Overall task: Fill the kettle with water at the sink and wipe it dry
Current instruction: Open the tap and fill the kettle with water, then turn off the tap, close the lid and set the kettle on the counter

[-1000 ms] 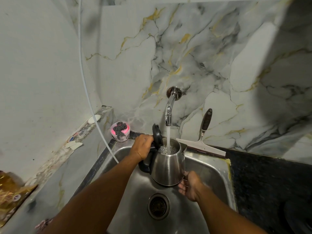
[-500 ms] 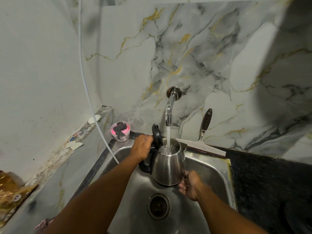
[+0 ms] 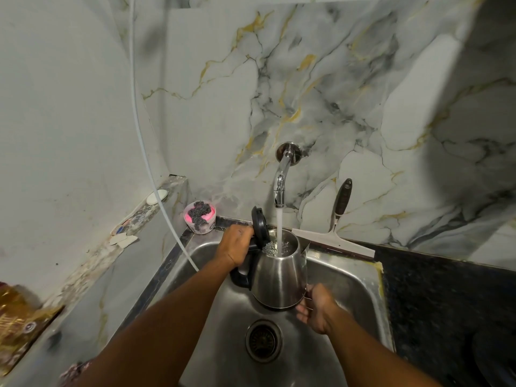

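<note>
A steel kettle (image 3: 280,277) with a black handle and its black lid (image 3: 260,228) flipped up hangs over the steel sink (image 3: 354,277). My left hand (image 3: 236,244) grips the handle at the top. Under the kettle's right side, my right hand (image 3: 317,308) supports its base. A chrome wall tap (image 3: 280,180) runs a stream of water straight into the kettle's mouth, and the water inside bubbles.
A squeegee (image 3: 335,236) leans on the marble wall behind the sink. A pink tub with a steel scrubber (image 3: 199,216) stands at the sink's back left corner. A thin white hose (image 3: 156,191) drops into the basin. Dark counter (image 3: 446,297) lies right; the drain (image 3: 264,340) sits below.
</note>
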